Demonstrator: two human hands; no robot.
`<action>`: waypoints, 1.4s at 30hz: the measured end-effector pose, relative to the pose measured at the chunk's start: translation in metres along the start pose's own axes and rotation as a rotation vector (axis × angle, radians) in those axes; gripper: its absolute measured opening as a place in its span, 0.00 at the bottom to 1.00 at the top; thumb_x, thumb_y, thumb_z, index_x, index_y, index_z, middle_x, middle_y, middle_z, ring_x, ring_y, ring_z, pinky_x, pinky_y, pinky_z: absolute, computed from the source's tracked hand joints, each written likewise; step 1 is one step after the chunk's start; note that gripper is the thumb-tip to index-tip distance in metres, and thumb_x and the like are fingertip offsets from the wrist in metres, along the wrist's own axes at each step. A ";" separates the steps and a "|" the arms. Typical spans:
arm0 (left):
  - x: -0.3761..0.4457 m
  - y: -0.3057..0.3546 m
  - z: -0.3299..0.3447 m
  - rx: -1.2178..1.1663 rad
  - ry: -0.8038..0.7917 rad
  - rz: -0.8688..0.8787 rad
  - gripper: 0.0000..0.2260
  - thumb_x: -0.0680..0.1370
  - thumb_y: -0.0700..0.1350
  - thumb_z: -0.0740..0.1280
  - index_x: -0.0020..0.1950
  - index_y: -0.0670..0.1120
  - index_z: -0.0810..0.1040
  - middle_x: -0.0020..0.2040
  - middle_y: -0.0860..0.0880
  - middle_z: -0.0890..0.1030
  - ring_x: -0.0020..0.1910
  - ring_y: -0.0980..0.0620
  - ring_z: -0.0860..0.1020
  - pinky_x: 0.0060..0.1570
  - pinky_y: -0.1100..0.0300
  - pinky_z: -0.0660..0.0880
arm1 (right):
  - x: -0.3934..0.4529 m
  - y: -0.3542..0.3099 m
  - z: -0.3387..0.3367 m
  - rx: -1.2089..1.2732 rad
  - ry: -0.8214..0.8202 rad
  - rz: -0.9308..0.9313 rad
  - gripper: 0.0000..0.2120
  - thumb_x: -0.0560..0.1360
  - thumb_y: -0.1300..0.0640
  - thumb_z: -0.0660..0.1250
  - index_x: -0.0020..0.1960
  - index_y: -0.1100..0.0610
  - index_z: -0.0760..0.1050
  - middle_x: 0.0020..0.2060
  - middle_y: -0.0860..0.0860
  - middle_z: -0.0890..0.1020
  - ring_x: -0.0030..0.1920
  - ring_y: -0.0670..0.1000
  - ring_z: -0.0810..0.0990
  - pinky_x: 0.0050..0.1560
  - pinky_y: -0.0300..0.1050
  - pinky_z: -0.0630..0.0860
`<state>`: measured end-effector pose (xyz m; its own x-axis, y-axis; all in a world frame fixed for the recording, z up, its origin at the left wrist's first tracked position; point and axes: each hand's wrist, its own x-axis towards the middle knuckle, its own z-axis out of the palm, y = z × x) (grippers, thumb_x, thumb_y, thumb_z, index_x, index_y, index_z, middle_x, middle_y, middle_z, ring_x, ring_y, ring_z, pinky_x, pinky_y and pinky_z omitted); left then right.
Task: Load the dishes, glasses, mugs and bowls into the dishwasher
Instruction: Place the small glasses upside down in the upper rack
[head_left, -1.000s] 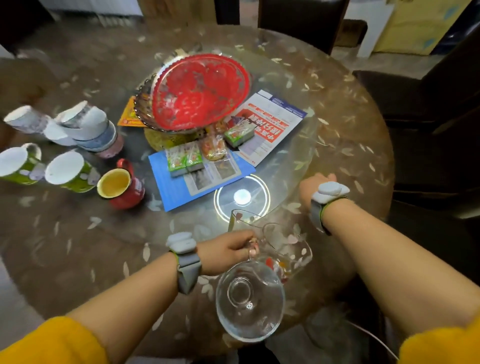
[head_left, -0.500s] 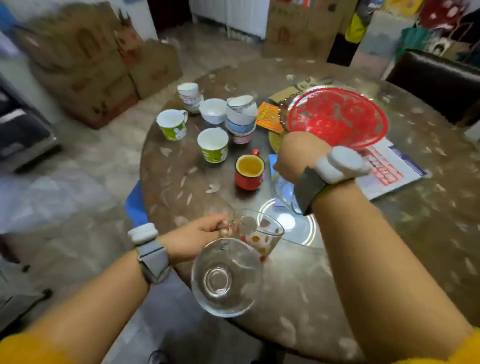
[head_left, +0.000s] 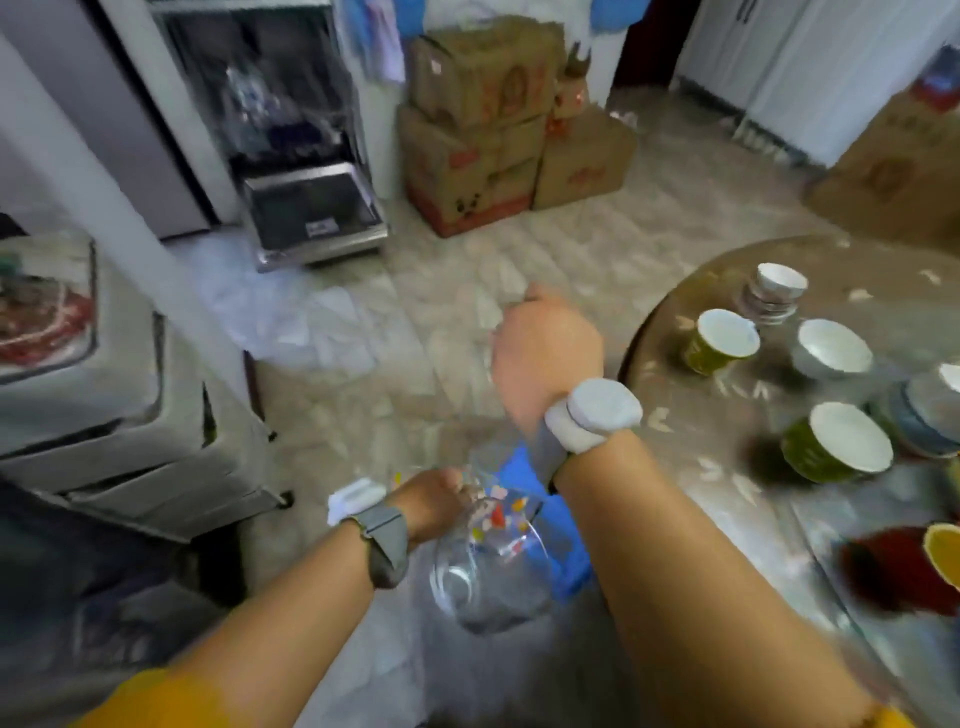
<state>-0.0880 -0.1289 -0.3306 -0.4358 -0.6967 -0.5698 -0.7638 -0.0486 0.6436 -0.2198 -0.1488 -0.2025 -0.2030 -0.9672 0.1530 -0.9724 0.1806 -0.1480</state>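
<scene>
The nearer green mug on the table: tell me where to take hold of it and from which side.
Grip the green mug around its body from the floor side, the side facing the free right hand. No handle shows from here, the open white mouth tilts up toward the camera, and stacked bowls crowd its far side, so the round green wall is the clear part.

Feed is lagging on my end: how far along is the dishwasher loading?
Done: the dishwasher stands open with items blurred on its rack. In hand: the left hand grips glassware; the right hand looks curled, its contents unclear. Left: two green mugs, a red mug and bowls still sit on the table.
</scene>
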 end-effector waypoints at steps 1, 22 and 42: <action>-0.002 0.004 -0.004 -0.006 -0.001 0.024 0.08 0.82 0.39 0.58 0.50 0.40 0.76 0.54 0.36 0.78 0.48 0.47 0.72 0.40 0.63 0.62 | 0.002 0.002 0.007 0.067 0.088 0.033 0.08 0.77 0.54 0.64 0.48 0.57 0.78 0.52 0.53 0.76 0.46 0.59 0.80 0.38 0.46 0.70; 0.260 -0.065 -0.423 0.165 0.350 -0.354 0.14 0.82 0.41 0.57 0.36 0.46 0.66 0.33 0.51 0.66 0.41 0.49 0.71 0.36 0.59 0.60 | 0.446 -0.183 0.149 1.659 -0.352 0.648 0.05 0.72 0.61 0.67 0.38 0.58 0.73 0.25 0.48 0.70 0.23 0.45 0.66 0.26 0.37 0.64; 0.592 -0.088 -0.849 -0.035 0.509 -0.363 0.10 0.81 0.45 0.59 0.43 0.45 0.75 0.38 0.48 0.76 0.38 0.51 0.76 0.39 0.60 0.73 | 0.960 -0.326 0.287 1.631 -0.365 0.660 0.12 0.77 0.55 0.69 0.37 0.57 0.72 0.29 0.51 0.75 0.28 0.47 0.70 0.28 0.38 0.67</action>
<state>0.1258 -1.1443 -0.2908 0.1364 -0.8845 -0.4461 -0.8008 -0.3635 0.4760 -0.0646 -1.1871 -0.2874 -0.2179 -0.8432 -0.4915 0.3791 0.3909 -0.8387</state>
